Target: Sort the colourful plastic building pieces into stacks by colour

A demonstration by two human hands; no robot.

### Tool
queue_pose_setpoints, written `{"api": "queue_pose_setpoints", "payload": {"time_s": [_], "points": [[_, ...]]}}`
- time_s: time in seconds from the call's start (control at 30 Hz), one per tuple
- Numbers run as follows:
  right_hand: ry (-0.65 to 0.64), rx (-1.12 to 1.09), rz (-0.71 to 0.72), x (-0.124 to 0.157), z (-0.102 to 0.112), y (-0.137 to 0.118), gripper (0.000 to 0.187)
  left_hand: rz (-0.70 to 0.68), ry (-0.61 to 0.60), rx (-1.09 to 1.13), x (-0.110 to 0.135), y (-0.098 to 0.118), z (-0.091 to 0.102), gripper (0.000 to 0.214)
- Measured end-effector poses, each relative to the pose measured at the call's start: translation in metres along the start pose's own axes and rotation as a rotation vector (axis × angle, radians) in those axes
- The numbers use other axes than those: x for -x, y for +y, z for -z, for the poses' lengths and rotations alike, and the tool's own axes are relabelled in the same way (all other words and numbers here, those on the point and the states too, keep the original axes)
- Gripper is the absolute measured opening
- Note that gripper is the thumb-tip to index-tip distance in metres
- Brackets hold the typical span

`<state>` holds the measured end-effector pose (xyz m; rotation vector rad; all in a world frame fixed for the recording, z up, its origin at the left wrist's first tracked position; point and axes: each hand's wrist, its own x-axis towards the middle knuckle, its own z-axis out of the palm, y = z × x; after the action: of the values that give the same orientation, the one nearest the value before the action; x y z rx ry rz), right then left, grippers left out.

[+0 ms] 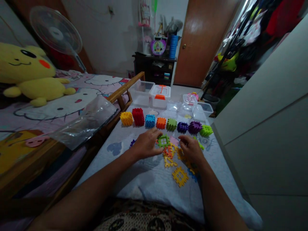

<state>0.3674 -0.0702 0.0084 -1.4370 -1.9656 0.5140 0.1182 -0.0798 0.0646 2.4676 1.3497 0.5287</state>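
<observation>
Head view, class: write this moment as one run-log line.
left hand: beside green square tile | right hand: above yellow tiles | ahead: row of tile-built cubes, red cube

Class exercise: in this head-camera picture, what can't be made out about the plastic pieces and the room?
Head view:
What the fingers of the right hand touch: hidden by the hand.
Purple piece beside the left hand: partly hidden by that hand.
Blue piece: partly hidden by right forearm.
Pink item in a clear box: too small to tell.
Hanging clothes: blurred, cut off by the top edge.
</observation>
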Motion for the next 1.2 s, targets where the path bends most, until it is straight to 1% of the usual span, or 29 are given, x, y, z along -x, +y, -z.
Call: {"api": "queue_pose_setpoints", "payload": {"time_s": [0.1,0.17,0.23,0.3,0.37,0.47,0.63,0.83,0.93,1.0,1.07,1.13,1.2], "points": [[0.000,0.007,-0.018,0.000,-0.003,-0.002,0.025,-0.050,0.040,-0.032,-0.039,-0.004,0.015,0.042],[-0.005,0.003,-0.017,0.000,-0.004,-0.003,0.025,-0.076,0.030,-0.061,-0.068,-0.009,0.017,0.042],[-0.010,0.000,-0.012,0.001,-0.005,-0.003,0.024,-0.089,0.012,-0.094,-0.095,-0.016,0.013,0.042],[-0.009,-0.004,-0.015,0.002,-0.006,-0.003,0.024,-0.090,-0.034,-0.120,-0.117,-0.023,0.005,0.042],[-0.006,-0.009,-0.021,0.002,-0.005,-0.002,0.024,-0.082,-0.078,-0.137,-0.132,-0.029,-0.003,0.042],[0.012,-0.015,-0.036,0.002,-0.002,-0.002,0.024,-0.075,-0.135,-0.150,-0.143,-0.033,-0.010,0.044],[0.030,-0.019,-0.064,0.002,0.003,-0.003,0.025,-0.057,-0.175,-0.195,-0.150,-0.035,-0.009,0.049],[0.055,-0.009,-0.071,0.002,0.004,-0.003,0.025,-0.049,-0.225,-0.246,-0.153,-0.035,-0.009,0.044],[0.067,-0.012,-0.078,0.002,0.004,-0.001,0.025,-0.048,-0.233,-0.258,-0.152,-0.035,-0.007,0.051],[0.069,-0.028,-0.087,0.001,0.004,0.001,0.026,-0.057,-0.205,-0.263,-0.147,-0.034,-0.004,0.063],[0.079,-0.053,-0.101,0.000,0.005,0.001,0.027,-0.070,-0.132,-0.268,-0.138,-0.028,0.000,0.070],[0.108,-0.100,-0.121,0.000,0.007,0.002,0.028,-0.097,-0.035,-0.263,-0.121,-0.018,0.004,0.065],[0.154,-0.175,-0.144,-0.001,0.009,0.003,0.028,-0.165,0.015,-0.234,-0.098,-0.005,0.003,0.051]]}}
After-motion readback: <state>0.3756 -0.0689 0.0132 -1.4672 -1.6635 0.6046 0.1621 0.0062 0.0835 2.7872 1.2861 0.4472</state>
